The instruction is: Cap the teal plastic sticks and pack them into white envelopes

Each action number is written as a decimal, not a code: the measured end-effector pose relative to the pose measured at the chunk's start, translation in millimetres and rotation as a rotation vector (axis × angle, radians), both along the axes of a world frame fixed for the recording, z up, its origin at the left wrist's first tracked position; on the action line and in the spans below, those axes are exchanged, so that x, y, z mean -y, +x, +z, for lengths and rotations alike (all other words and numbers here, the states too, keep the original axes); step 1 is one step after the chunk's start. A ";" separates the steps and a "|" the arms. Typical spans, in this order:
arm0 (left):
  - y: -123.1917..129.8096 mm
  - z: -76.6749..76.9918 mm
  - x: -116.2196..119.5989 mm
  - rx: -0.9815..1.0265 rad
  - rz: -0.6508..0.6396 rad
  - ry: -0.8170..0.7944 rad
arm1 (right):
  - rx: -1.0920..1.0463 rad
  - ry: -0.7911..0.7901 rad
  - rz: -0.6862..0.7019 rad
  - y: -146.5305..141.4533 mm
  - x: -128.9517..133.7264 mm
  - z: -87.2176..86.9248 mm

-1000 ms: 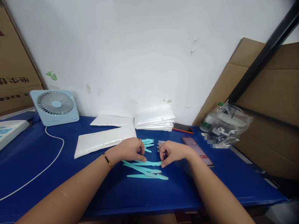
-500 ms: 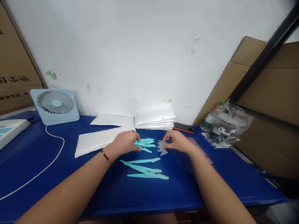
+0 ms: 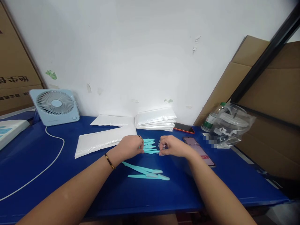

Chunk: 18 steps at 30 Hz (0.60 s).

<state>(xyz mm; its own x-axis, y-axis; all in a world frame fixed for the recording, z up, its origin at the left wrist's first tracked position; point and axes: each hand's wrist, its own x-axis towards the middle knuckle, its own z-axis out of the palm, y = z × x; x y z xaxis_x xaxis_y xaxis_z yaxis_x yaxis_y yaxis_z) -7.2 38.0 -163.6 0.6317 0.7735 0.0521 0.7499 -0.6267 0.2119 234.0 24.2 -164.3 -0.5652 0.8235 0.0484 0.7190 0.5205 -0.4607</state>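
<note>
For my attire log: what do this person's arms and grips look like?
Bare forearms, no sleeves or gloves. The left wrist wears a dark bracelet with gold-coloured parts, the left grip a ring; the right grip shows no jewellery.

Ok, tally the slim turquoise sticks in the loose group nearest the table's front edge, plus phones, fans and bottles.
Slim turquoise sticks, front group: 3
Flat rectangular phones: 2
Square pale-blue fan: 1
Clear green-capped bottle: 1
Total: 7

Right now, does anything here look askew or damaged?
Mildly, yes. The front razors lie crossed, unlike the row behind them. The wall is scuffed at right and bears a ragged green scrap above the fan. No spill shows.
</note>
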 end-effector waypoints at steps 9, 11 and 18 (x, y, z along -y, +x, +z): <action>-10.3 15.0 8.0 0.000 -0.126 -0.258 | -0.089 0.063 -0.171 13.5 -2.8 2.9; -8.6 13.8 11.1 -0.032 -0.168 -0.348 | -0.104 0.028 -0.131 9.6 -0.5 2.7; -3.5 8.6 12.0 0.006 -0.157 -0.428 | -0.108 -0.094 -0.031 5.2 6.0 4.7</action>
